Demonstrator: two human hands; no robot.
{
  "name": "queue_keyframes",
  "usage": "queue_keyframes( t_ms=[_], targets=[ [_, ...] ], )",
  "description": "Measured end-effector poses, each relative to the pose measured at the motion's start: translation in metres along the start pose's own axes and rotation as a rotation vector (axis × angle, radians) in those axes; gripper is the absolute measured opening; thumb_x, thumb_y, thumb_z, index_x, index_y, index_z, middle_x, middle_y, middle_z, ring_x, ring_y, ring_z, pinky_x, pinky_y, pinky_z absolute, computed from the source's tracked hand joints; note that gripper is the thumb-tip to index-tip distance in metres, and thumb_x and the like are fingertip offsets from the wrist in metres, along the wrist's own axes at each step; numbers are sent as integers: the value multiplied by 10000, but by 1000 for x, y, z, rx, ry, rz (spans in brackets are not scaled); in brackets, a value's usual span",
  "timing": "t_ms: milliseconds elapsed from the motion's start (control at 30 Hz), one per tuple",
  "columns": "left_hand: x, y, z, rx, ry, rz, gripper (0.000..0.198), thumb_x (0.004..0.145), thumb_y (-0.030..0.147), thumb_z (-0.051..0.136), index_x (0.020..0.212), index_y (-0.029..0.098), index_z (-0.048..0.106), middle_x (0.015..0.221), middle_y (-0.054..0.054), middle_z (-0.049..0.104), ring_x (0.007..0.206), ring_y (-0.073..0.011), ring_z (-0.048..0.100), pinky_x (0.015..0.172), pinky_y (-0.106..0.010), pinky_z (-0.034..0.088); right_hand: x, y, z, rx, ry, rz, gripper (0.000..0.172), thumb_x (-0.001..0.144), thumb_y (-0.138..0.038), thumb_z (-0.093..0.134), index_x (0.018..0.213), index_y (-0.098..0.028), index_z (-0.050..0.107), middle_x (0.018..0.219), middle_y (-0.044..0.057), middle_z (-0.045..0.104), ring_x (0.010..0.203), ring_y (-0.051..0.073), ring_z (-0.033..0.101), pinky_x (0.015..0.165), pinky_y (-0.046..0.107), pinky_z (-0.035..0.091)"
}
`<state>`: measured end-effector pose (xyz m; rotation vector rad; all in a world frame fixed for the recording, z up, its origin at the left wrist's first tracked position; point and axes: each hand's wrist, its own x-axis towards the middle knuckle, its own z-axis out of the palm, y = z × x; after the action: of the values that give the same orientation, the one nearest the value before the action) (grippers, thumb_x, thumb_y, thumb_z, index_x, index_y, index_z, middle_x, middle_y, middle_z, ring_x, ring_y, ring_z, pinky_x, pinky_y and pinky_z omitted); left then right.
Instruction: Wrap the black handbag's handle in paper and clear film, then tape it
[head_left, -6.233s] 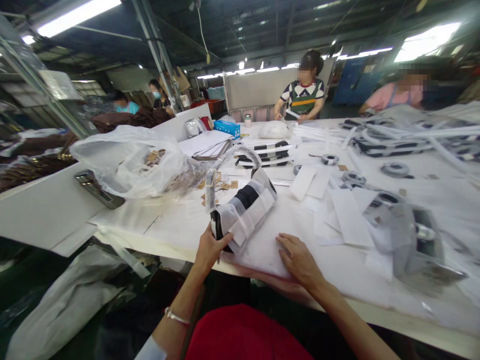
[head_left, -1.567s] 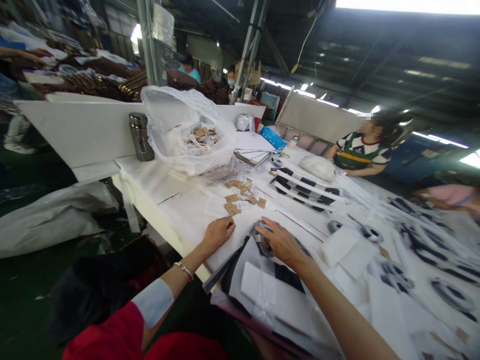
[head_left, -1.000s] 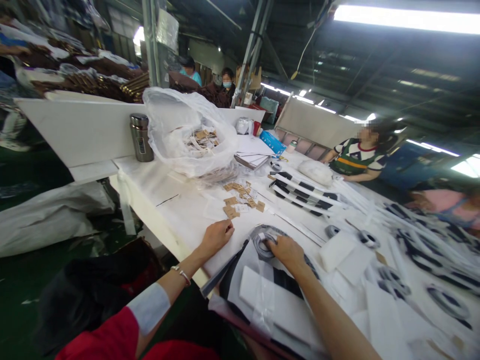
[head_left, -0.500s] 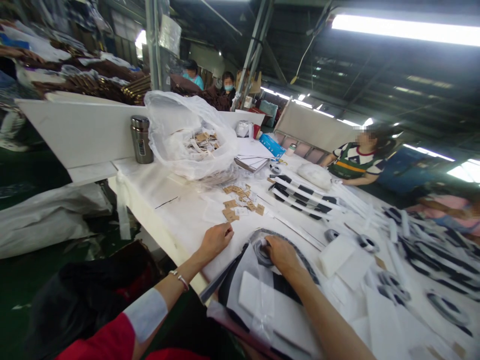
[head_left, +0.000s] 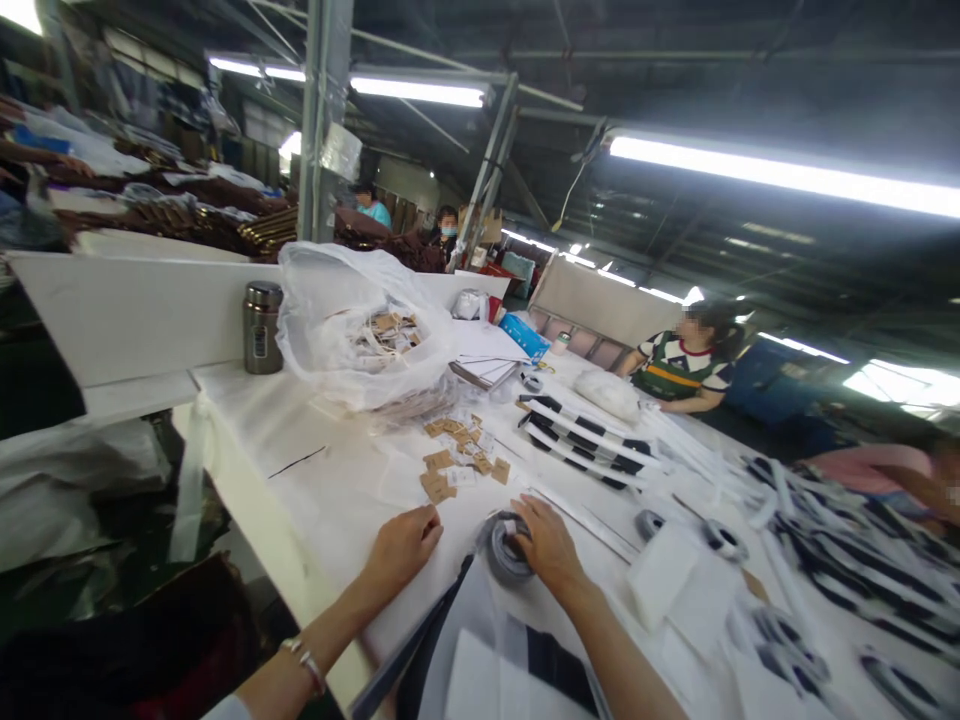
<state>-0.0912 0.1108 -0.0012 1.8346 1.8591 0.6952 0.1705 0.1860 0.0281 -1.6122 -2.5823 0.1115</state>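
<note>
My right hand [head_left: 549, 545] is closed on a grey tape roll [head_left: 504, 550] lying on the white table [head_left: 300, 440]. My left hand [head_left: 401, 548] rests on the table to the left of the roll, its fingers curled with the tips pinched together; whether anything is between them I cannot tell. A black-and-white folded item in clear wrap [head_left: 487, 660] lies just in front of both hands. Small brown card tags [head_left: 457, 465] are scattered beyond my left hand.
A clear plastic bag of tags [head_left: 360, 330] and a steel flask [head_left: 261, 328] stand at the back left. Striped packed items [head_left: 585, 440], white sheets [head_left: 664, 590] and more tape rolls [head_left: 724, 540] cover the right. A person in a striped shirt [head_left: 675, 365] works across the table.
The view has tilted upward, so hands and table sit lower in frame. My right hand stays on the tape roll. My left hand has hardly moved.
</note>
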Motion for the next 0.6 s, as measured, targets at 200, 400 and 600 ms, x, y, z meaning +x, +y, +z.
queue_keyframes(
  t_ms=[200,400,600],
  targets=[
    [3,-3,3,-1,-7,-11,155,923,261,474,864,218,611,882,-18,725,836,-179,660,723,-264,392,-2,-5,8,71,-38,0,284,867,-198,547,1115,-224,683,1099,52,712,1059,226,619,947,306,446],
    [6,3,-3,-68,-26,-2,149,906,238,460,870,220,603,895,-13,721,843,-166,655,748,-256,423,-10,-8,16,109,-31,-3,328,849,-172,561,1156,-221,663,1182,55,691,1130,216,590,997,289,412],
    [30,49,19,-92,-210,397,548,790,201,572,1332,233,505,1388,-73,582,1263,-234,530,1092,-348,393,-8,-7,21,86,-35,59,463,821,-166,577,1283,-189,601,1270,97,650,1190,236,566,1024,312,401]
  ],
)
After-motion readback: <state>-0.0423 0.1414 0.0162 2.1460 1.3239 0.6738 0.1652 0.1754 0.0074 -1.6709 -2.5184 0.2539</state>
